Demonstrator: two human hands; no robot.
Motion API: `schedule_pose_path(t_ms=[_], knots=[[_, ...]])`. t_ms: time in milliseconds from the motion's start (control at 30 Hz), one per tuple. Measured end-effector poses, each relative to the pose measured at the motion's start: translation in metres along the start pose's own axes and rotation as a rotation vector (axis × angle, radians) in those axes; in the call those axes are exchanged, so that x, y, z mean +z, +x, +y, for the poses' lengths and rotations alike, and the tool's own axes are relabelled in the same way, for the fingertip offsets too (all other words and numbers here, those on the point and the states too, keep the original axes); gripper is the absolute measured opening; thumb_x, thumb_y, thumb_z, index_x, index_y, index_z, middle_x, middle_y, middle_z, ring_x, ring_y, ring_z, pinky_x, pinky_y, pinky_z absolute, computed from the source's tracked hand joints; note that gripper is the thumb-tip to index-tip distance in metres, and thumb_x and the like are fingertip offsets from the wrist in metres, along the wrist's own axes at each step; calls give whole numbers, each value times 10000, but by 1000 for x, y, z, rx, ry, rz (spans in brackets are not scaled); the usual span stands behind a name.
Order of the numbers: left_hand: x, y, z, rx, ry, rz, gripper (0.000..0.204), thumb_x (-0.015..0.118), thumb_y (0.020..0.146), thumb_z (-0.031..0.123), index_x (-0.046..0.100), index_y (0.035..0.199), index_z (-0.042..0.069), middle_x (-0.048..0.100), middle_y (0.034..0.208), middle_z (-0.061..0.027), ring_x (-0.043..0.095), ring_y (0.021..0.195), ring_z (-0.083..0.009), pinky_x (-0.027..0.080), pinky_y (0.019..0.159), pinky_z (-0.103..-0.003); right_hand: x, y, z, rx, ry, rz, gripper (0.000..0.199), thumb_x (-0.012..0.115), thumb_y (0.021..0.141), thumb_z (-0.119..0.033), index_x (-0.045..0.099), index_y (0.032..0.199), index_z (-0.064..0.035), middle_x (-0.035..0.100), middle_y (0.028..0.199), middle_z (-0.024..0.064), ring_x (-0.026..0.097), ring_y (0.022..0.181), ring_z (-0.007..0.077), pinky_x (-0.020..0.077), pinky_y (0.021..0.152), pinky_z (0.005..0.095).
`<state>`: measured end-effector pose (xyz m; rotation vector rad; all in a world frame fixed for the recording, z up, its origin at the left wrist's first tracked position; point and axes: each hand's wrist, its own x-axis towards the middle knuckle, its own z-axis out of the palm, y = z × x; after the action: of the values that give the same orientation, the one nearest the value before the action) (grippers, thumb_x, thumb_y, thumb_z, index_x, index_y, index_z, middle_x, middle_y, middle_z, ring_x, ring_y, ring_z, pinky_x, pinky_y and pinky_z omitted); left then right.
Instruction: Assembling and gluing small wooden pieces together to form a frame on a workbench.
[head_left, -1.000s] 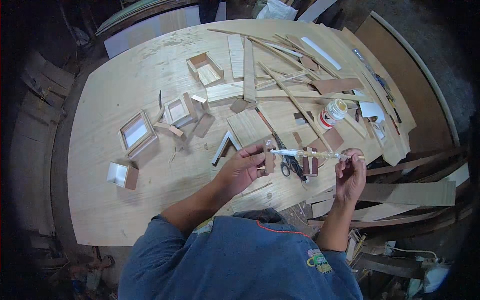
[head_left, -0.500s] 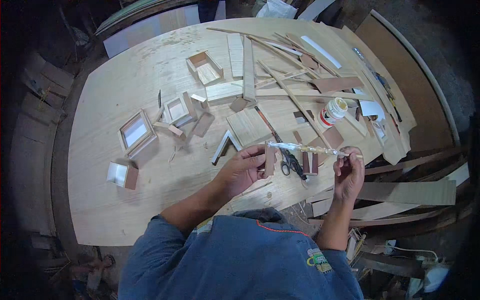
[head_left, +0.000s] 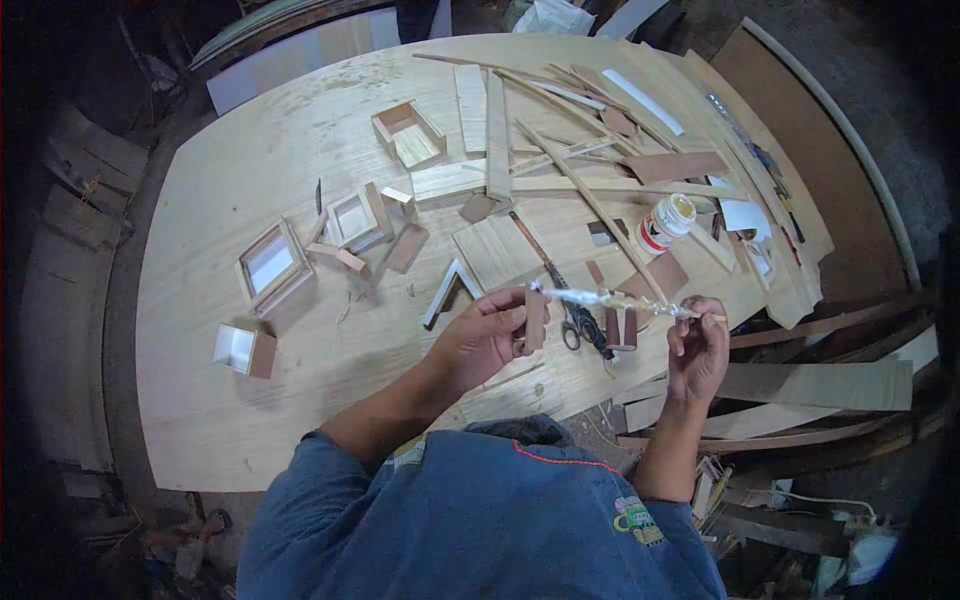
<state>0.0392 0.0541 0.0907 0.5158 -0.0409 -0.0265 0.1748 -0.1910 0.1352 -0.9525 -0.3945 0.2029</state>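
On the near left of the pale wooden tabletop (head_left: 200, 400) stands a small brown-sided box with a white interior (head_left: 262, 356). Just farther and to its right lies a square wooden box with a framed rim and white inside (head_left: 287, 292), then a smaller framed wooden box (head_left: 372, 238); beyond them, on the far side, is an open-topped pale wooden box (head_left: 422, 152). A pale L-shaped wooden corner piece (head_left: 440, 295) lies just left of the left hand (head_left: 482, 335), which pinches a small flat brown wooden piece (head_left: 535, 322) upright between thumb and fingers, above the near edge. A pair of black-handled scissors (head_left: 571, 334) lies to its right. Above the scissors, a slender stick coated in whitish, glossy stuff (head_left: 605, 298) runs across, its left end at the top of the brown piece; whether they touch is unclear. Farther right stands an open white jar with a red-marked label (head_left: 664, 228). Nearer, the right hand (head_left: 700, 355) pinches the stick's right end, fingers curled.
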Motion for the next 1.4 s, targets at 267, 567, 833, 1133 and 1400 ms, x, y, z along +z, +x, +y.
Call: schedule_pose_path(t_ms=[267, 567, 833, 1133, 1400], knots=[[-2, 1, 6, 40, -57, 35, 429, 635, 874, 198, 498, 1247, 37, 605, 1042, -29, 583, 895, -117, 461, 743, -268, -1, -7, 2, 47, 41, -96, 202, 613, 855, -172, 528, 913, 1, 522, 907, 121, 491, 653, 105, 387, 445, 177], [2, 0, 7, 22, -46, 44, 415, 636, 876, 212, 504, 1238, 56, 597, 1049, -15, 570, 908, -94, 429, 740, -253, -4, -10, 7, 78, 15, -108, 244, 628, 846, -216, 530, 907, -1, 530, 914, 140, 493, 634, 105, 382, 445, 180], [2, -2, 8, 8, -64, 64, 390, 634, 875, 196, 514, 1218, 56, 598, 1057, -20, 571, 905, -98, 426, 739, -248, -6, -12, 8, 83, 14, -144, 253, 641, 830, -221, 527, 901, -7, 530, 902, 136, 488, 635, 106, 384, 448, 184], [-2, 0, 7, 4, -92, 48, 410, 644, 870, 182, 504, 1226, 36, 597, 1060, -33, 594, 895, -112, 461, 715, -247, -13, -16, 7, 74, -6, -138, 261, 655, 805, -211, 526, 897, -3, 536, 919, 149, 495, 641, 114, 389, 444, 192], [-3, 0, 7, 8, -81, 28, 432, 655, 863, 194, 502, 1232, 30, 594, 1056, -36, 585, 880, -108, 458, 703, -247, -15, -17, 10, 83, 15, -117, 253, 671, 810, -196, 523, 895, -10, 499, 899, 115, 490, 640, 104, 403, 434, 177]])
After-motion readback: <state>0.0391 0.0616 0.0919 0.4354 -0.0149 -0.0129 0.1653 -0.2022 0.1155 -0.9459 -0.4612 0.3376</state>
